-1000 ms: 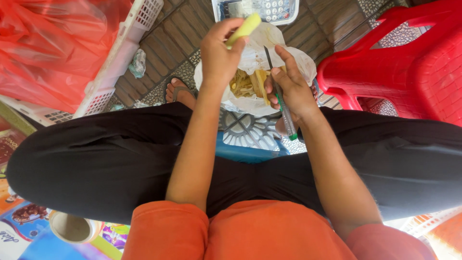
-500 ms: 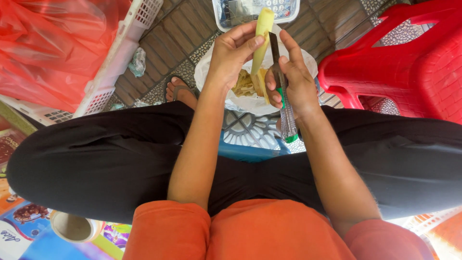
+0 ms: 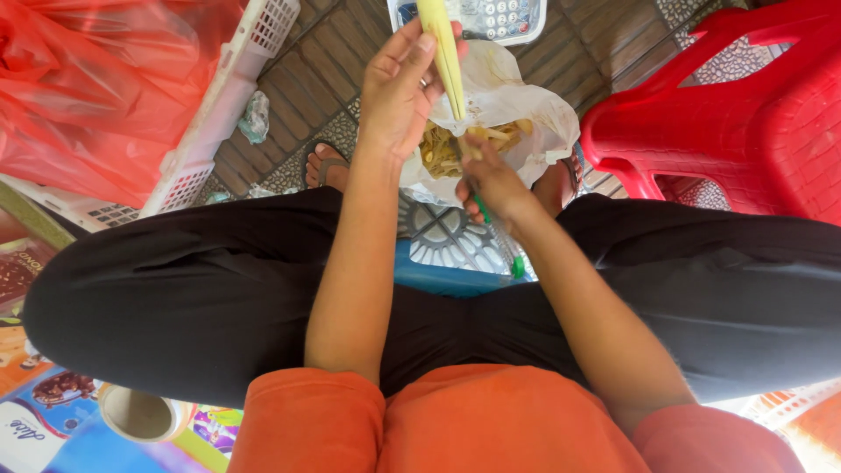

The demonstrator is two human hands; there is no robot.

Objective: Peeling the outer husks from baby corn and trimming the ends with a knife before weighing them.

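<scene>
The stalk [image 3: 442,48] is running off the top edge; the peeler [image 3: 495,232] is mostly hiding under the right hand [image 3: 491,180]. The left hand [image 3: 399,88] is reaching forward, pinching the stalk upright over the white bag [image 3: 517,105]. The right hand is gripping the peeler. Colourful packages [image 3: 44,412] are lying bottom left.

The brown, slatted wooden floor [image 3: 307,79] carries a white perforated plastic crate [image 3: 229,88], a crumpled grey wrapper [image 3: 255,116], a red plastic chair [image 3: 745,114] and a sandalled foot [image 3: 326,164].
</scene>
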